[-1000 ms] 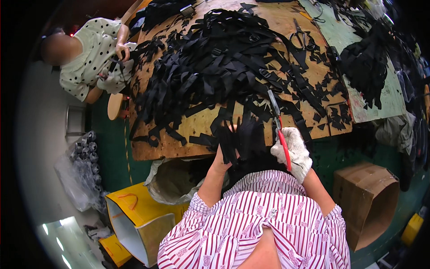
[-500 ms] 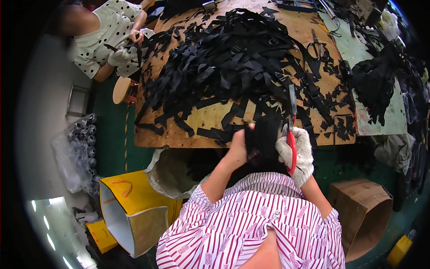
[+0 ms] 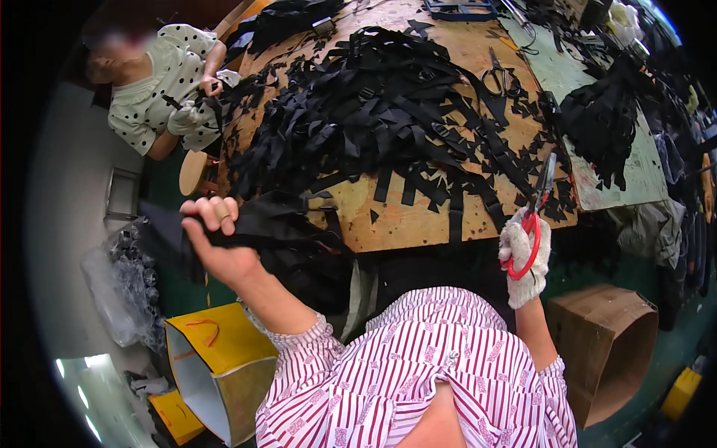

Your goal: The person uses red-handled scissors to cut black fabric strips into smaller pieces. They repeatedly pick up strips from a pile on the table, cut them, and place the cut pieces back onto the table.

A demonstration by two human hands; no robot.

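Observation:
My bare left hand (image 3: 221, 237) is off the table's left front corner, its fingers curled round a bunch of black webbing straps (image 3: 284, 224). One end of the bunch is smeared by motion. The other end trails toward the table edge. In a white knitted glove, my right hand (image 3: 526, 257) grips red-handled scissors (image 3: 532, 246) with the blades pointing up and away, near the table's front edge. A large heap of black straps (image 3: 358, 112), some with buckles, covers much of the wooden table (image 3: 373, 220). Small black offcuts lie scattered around it.
Another person (image 3: 168, 89) works at the far left, holding black strips. Dark-handled scissors (image 3: 494, 78) lie at the table's far right. A yellow bag (image 3: 220, 340) stands at lower left, a cardboard box (image 3: 597, 351) at lower right. A round stool (image 3: 194, 173) is by the table's left side.
My left hand has swung left with the black straps, from in front of me to beyond the table corner. My right hand, still holding the scissors, has moved slightly right.

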